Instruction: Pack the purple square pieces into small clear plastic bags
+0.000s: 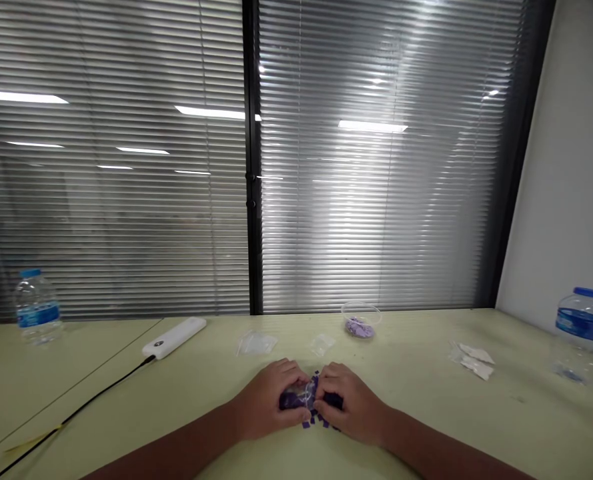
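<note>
My left hand (271, 402) is curled around a small clear plastic bag (303, 398) with dark purple contents. Close beside it, my right hand (349, 405) is closed, thumb and fingers pinching the bag's right side. Something dark shows inside that hand's grip; I cannot tell whether it is part of the bag. Several small purple pieces (306, 424) lie on the table just under and around the fingers. Beyond the hands stands a clear round cup (361, 313) with lilac crumbs (359, 328) at its bottom.
Flat clear plastic packets (257, 343) lie on the pale table (401, 373). Farther left is a white power bank (175, 337) with a black cable (103, 395). Torn white wrappers (473, 360) lie to the right. Water bottles (39, 308) (579, 335) stand at both sides, before blinds.
</note>
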Motion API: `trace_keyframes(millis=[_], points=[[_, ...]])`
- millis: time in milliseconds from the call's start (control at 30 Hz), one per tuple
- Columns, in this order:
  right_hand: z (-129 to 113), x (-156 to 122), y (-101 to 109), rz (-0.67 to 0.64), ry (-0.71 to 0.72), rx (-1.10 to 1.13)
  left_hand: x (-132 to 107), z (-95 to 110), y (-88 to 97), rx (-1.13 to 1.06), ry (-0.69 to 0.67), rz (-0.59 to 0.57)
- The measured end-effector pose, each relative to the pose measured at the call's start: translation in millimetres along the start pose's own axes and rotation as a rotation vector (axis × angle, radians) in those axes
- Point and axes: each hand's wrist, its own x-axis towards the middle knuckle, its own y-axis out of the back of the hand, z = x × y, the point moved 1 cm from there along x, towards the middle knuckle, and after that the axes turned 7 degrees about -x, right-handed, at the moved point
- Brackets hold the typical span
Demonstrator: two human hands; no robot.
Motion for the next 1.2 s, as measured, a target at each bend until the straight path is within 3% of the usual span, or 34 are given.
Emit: trace_keyframes(millis=[1200], points=[[-0.4,-0.2,0.2,-0.023,-0.017,-0.003,-0.5,0.0,-0.3,0.011,0.008,-0.003]])
